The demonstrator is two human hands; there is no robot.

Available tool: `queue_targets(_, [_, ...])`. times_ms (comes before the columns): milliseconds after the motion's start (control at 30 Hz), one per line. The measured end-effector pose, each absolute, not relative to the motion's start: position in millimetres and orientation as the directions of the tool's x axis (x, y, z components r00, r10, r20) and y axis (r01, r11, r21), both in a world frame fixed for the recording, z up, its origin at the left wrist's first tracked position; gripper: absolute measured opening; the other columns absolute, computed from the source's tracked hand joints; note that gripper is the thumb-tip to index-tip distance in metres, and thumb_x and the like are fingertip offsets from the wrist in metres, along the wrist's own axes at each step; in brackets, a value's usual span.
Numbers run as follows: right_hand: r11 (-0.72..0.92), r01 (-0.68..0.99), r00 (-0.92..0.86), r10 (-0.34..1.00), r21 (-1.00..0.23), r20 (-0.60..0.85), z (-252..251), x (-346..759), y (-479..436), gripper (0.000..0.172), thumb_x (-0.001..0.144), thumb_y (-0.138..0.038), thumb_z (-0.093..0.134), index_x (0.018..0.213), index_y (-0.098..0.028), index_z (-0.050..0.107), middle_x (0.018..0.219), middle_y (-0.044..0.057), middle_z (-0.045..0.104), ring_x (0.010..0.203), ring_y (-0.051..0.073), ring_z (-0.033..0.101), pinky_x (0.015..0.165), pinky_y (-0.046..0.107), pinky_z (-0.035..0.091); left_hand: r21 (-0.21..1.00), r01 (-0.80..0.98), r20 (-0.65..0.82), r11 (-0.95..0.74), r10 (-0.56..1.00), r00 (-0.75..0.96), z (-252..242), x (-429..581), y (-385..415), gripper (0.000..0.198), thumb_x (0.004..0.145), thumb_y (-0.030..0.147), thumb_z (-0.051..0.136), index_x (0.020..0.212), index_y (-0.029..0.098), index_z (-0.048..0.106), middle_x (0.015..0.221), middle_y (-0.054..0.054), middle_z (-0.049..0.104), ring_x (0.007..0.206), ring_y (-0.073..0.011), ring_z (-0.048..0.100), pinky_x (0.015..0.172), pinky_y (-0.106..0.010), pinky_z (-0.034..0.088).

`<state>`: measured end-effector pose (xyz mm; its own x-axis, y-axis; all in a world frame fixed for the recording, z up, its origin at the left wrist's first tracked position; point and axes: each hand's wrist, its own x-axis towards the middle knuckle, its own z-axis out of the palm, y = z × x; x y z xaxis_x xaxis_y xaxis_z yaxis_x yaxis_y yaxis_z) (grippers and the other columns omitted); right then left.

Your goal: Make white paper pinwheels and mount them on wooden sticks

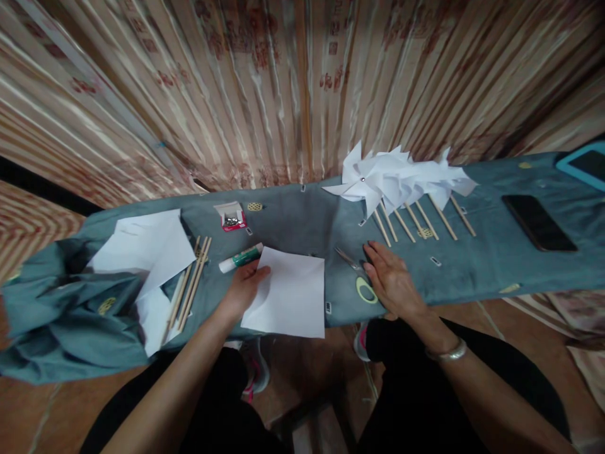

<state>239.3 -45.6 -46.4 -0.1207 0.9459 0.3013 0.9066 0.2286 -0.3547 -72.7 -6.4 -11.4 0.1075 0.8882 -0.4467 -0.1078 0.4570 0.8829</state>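
My left hand [246, 287] is closed on the left edge of a white square sheet of paper [295, 293], thumb on top and fingers partly hidden. Just beyond that hand lies a glue stick [241, 257] with a green label. My right hand [391, 277] rests palm down on the cloth, fingers stretched out, right beside a pair of scissors [365, 290] with a pale green handle. Part of the scissors' handle is hidden by this hand. Behind it, several white paper pinwheels [362, 180] on wooden sticks overlap in a row.
On the left lie more white sheets [163, 249] and several wooden sticks [195, 284]. An opened small red box [232, 217] holds shiny metal pieces. A dark phone [539, 222] and a blue-framed device [586, 165] are at the right. Curtains [283, 94] hang behind the cloth-covered table [293, 224].
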Motion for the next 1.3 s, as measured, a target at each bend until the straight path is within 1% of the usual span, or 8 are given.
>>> queue_targets(300, [0.125,0.953,-0.045,0.959,-0.277,0.279,-56.7,265.8,-54.3,0.054,0.101,-0.040,0.029,0.141,-0.011,0.050,0.144,0.019,0.053,0.136,0.031,0.047,0.109,0.054,0.041,0.902,-0.069,-0.428,0.426,0.903,-0.021,-20.9,-98.1,-9.9,0.031,0.059,0.034,0.079,0.085,0.018,0.073,0.077,-0.006,0.075,0.092,-0.0306,0.071,0.075,-0.035,0.056])
queue_targets(567, [0.146,0.911,0.010,0.927,-0.385,0.375,-38.7,265.8,-55.6,0.049,0.100,-0.040,0.035,0.140,-0.016,0.050,0.142,0.018,0.054,0.134,0.031,0.049,0.111,0.053,0.040,0.864,-0.130,-0.489,0.486,0.872,0.010,-7.4,-93.8,-12.5,0.032,0.060,0.030,0.077,0.088,0.016,0.073,0.072,-0.006,0.074,0.084,-0.0292,0.072,0.071,-0.034,0.056])
queue_targets(767, [0.447,0.797,-0.340,0.888,-0.407,0.310,-1.4,225.9,-71.5,0.059,0.095,-0.027,0.048,0.151,-0.029,0.032,0.157,0.012,0.036,0.145,0.029,0.035,0.112,0.054,0.039,0.822,-0.160,-0.525,0.546,0.836,0.156,-5.2,-61.5,-15.4,0.019,0.065,0.029,0.074,0.080,0.018,0.074,0.073,-0.007,0.075,0.074,-0.0264,0.071,0.064,-0.032,0.055])
queue_targets(867, [0.567,0.718,-0.472,0.823,-0.403,0.316,0.0,206.9,-75.8,0.051,0.093,-0.021,0.050,0.143,-0.026,0.044,0.156,0.015,0.038,0.146,0.029,0.032,0.110,0.054,0.042,0.818,-0.120,-0.528,0.563,0.817,0.232,-6.6,-49.1,-14.7,0.012,0.071,0.031,0.071,0.075,0.020,0.072,0.070,-0.005,0.073,0.068,-0.0241,0.069,0.063,-0.031,0.052])
queue_targets(967, [0.617,0.666,-0.470,0.784,-0.420,0.406,-7.2,199.1,-72.9,0.028,0.093,-0.015,0.047,0.115,-0.023,0.062,0.144,0.013,0.053,0.140,0.027,0.043,0.105,0.052,0.048,0.905,0.012,-0.418,0.424,0.885,0.208,-5.6,-55.8,-7.8,0.022,0.078,0.039,0.065,0.080,0.019,0.073,0.072,-0.005,0.072,0.066,-0.0231,0.067,0.062,-0.032,0.051])
queue_targets(1067, [0.632,0.664,-0.444,0.763,-0.399,0.469,-13.9,197.2,-67.4,0.021,0.094,-0.014,0.047,0.102,-0.022,0.065,0.133,0.013,0.063,0.132,0.027,0.053,0.100,0.050,0.053,0.935,0.353,-0.055,0.044,0.998,0.021,-4.5,-79.9,5.1,0.025,0.081,0.036,0.065,0.099,0.021,0.072,0.093,-0.007,0.072,0.084,-0.0247,0.067,0.081,-0.037,0.053])
queue_targets(1167, [0.645,0.676,-0.461,0.747,-0.355,0.479,-15.6,194.3,-64.2,0.020,0.094,-0.014,0.048,0.101,-0.020,0.066,0.128,0.015,0.066,0.126,0.028,0.058,0.097,0.049,0.055,0.671,0.706,0.253,-0.228,0.965,0.070,-8.1,-107.2,18.0,0.031,0.076,0.023,0.069,0.107,0.021,0.070,0.118,-0.013,0.065,0.118,-0.0327,0.056,0.106,-0.049,0.041])
queue_targets(1300, [0.666,0.673,-0.513,0.734,-0.323,0.445,-12.9,186.4,-62.1,0.022,0.093,-0.011,0.047,0.098,-0.018,0.067,0.126,0.015,0.067,0.123,0.027,0.060,0.095,0.047,0.057,0.467,0.846,0.172,-0.259,0.965,0.200,-16.1,-136.4,25.6,0.031,0.087,0.024,0.054,0.113,0.016,0.068,0.112,-0.014,0.068,0.109,-0.0321,0.061,0.102,-0.049,0.045])
